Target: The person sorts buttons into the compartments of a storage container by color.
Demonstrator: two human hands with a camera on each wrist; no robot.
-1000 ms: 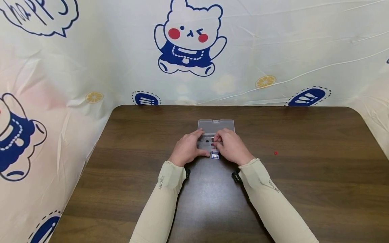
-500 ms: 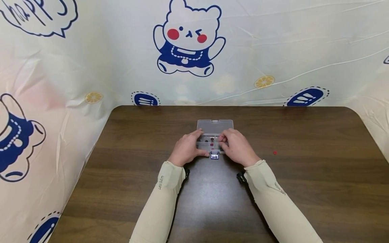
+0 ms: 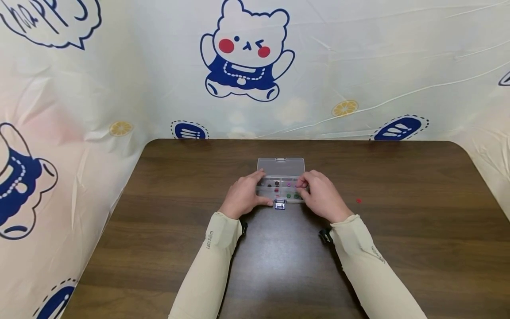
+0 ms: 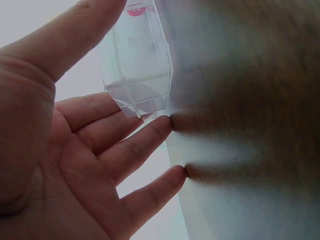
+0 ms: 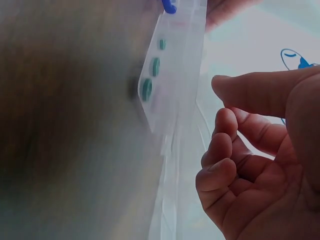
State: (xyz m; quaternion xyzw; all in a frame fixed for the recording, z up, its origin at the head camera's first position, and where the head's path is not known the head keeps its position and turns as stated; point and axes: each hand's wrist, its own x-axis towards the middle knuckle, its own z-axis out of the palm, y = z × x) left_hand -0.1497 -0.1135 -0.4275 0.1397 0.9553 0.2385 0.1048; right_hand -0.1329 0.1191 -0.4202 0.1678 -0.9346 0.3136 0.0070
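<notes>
In the head view a clear plastic compartment box (image 3: 271, 188) stands on the table with its lid (image 3: 280, 166) lifted back and its bluish latch (image 3: 280, 204) at the front. My left hand (image 3: 244, 194) grips the box's left end, thumb at the front corner, fingers at the back. Small buttons lie in the compartments: a red one (image 3: 276, 190), a purple one (image 3: 288, 184) and green ones (image 5: 156, 66). My right hand (image 3: 322, 195) is at the right end, fingers curled and thumb near the index finger, with nothing visible between them in the right wrist view.
A single red button (image 3: 358, 201) lies on the brown wooden table (image 3: 418, 248), to the right of my right hand. A pale curtain (image 3: 338, 57) with printed cartoon figures hangs behind the table's back edge and along its left side.
My right hand has moved right, from over the middle of the box to its right end, uncovering the purple and green buttons. My left hand keeps its place on the box.
</notes>
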